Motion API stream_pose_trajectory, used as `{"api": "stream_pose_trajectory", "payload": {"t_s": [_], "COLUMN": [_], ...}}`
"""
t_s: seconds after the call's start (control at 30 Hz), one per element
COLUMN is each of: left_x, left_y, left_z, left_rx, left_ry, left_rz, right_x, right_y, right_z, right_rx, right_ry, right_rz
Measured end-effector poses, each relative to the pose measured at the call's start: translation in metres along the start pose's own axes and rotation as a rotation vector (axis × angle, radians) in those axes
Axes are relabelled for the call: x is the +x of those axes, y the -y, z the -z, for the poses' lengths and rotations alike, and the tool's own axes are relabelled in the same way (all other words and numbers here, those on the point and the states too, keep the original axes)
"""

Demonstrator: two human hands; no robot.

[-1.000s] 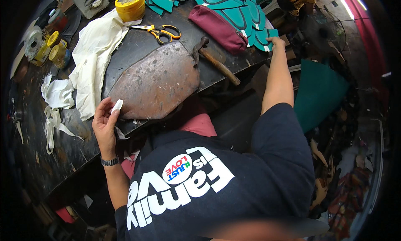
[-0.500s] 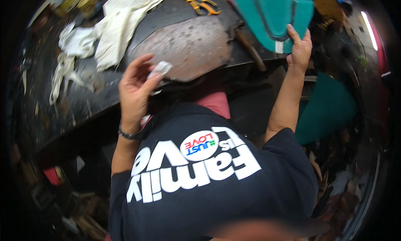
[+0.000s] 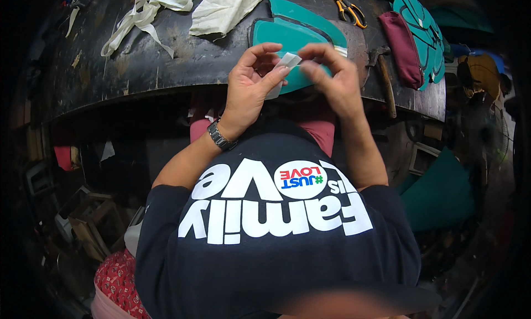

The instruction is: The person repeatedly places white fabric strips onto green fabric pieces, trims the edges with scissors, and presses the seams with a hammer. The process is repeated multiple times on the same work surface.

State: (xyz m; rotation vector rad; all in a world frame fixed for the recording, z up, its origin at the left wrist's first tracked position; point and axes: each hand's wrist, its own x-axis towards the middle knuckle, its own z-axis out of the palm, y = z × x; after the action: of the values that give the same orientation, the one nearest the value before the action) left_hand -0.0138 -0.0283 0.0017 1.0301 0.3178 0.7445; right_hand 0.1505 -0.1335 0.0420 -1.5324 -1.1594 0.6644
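While pale ribbons (image 3: 138, 23) lie loose on the left of the dark table (image 3: 193, 56), a white cloth (image 3: 232, 9) is crumpled to their right. Next comes my left hand (image 3: 251, 87), a watch (image 3: 220, 136) on its wrist; thumb and fingers pinch a white strip (image 3: 289, 60), which slants up toward my other hand. Just beyond lies the green piece (image 3: 298, 23), partly hidden by my hands, its right end over a brown slab (image 3: 357, 40). My right hand (image 3: 336, 78) is close beside the strip, fingers bent and blurred; I cannot tell whether they grip anything. Farther right are scissors (image 3: 350, 12) with orange-and-black handles, then a hammer (image 3: 386, 87), handle toward me, a maroon pouch (image 3: 402, 51) and a heap of green cutouts (image 3: 423, 23). A green sheet (image 3: 440, 194) sits lower, past the table's near edge.
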Motion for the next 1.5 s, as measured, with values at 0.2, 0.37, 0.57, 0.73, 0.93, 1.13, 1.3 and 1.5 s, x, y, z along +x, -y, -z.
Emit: {"api": "stream_pose_trajectory", "payload": {"t_s": [0.2, 0.37, 0.57, 0.73, 0.93, 1.13, 1.3, 1.5], "left_x": [0.001, 0.015, 0.028, 0.029, 0.028, 0.031, 0.03, 0.026], "left_y": [0.0, -0.016, -0.009, -0.002, 0.005, 0.008, 0.005, 0.003], "left_z": [-0.003, 0.024, 0.043, 0.043, 0.044, 0.046, 0.044, 0.05], "left_rx": [0.224, 0.87, 0.87, 0.844, 1.011, 1.075, 1.047, 1.117], "left_ry": [0.163, 0.034, 0.035, 0.007, 0.044, 0.069, 0.055, 0.184], "left_rz": [-0.021, -0.35, -0.301, -0.29, -0.462, -0.476, -0.438, -0.549], "right_x": [-0.025, -0.016, 0.014, 0.043, 0.061, 0.062, 0.061, 0.059], "right_y": [-0.012, 0.002, 0.025, -0.005, -0.017, -0.015, -0.017, -0.018], "right_z": [-0.029, 0.05, 0.088, 0.028, 0.018, 0.011, 0.005, 0.002], "right_rx": [0.679, 1.45, 0.569, -0.06, -0.107, -0.078, -0.11, -0.149], "right_ry": [-0.279, -0.093, -0.036, 0.343, 0.402, 0.366, 0.36, 0.324], "right_rz": [-0.171, -0.163, -0.244, -0.386, -0.433, -0.46, -0.426, -0.41]}}
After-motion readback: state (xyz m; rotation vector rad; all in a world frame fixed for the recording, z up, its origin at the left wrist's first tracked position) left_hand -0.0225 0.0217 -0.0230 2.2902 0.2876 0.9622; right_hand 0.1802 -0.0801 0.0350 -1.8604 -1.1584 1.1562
